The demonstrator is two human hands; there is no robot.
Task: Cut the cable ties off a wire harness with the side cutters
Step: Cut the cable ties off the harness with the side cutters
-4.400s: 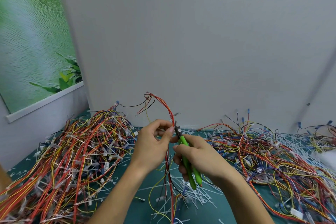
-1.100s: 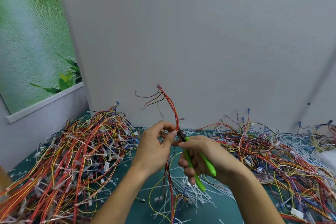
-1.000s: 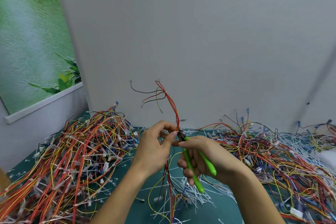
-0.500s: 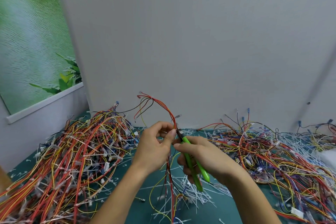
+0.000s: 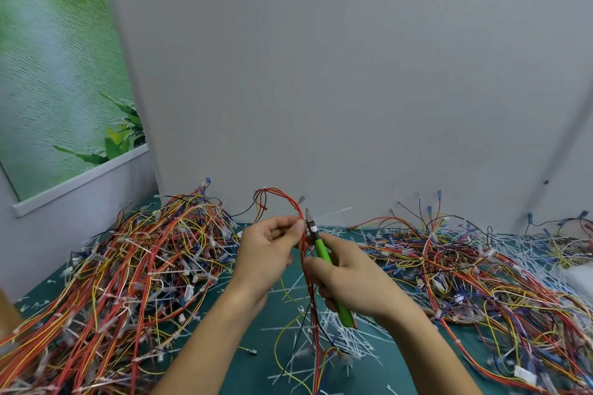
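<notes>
My left hand (image 5: pixel 266 253) pinches a thin red-and-black wire harness (image 5: pixel 313 308) that runs up from the table between my hands and arches over to the left above my fingers. My right hand (image 5: pixel 349 282) grips the green-handled side cutters (image 5: pixel 322 255), handles squeezed together. The cutter jaws point up, right beside the harness at my left thumb tip, and a small white piece sits on the tool just below the jaws. Whether the jaws touch a cable tie cannot be made out.
A big heap of red, orange and yellow harnesses (image 5: pixel 128 266) covers the green table (image 5: pixel 256 324) on the left, another heap (image 5: pixel 481 266) on the right. Cut white cable ties (image 5: pixel 340 343) litter the mat under my hands. A grey wall (image 5: pixel 321 90) stands close behind.
The cutter handles, spread a second ago, are now squeezed together. The harness's free end has dropped and curled left. The cutter tip has risen beside my left thumb.
</notes>
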